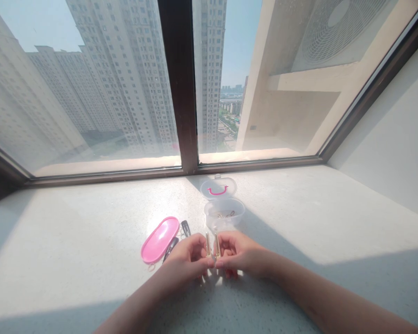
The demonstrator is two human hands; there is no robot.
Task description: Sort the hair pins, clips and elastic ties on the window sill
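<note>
While sunlight falls across the pale stone window ledge (pixel 73 241), I see my left hand (pixel 186 260) and right hand (pixel 238 254) meet at its middle. Each pinches one of two gold hair clips (pixel 208 245), held upright side by side. A pink case (pixel 159 240) and dark clips (pixel 185 228) lie just to their left. A clear box (pixel 224 212), lid open, sits just beyond. Tower blocks fill the window (pixel 90 93), and a white wall (pixel 397 139) closes the right.

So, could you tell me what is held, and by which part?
The left hand and right hand each pinch a gold hair clip by its lower end.
</note>
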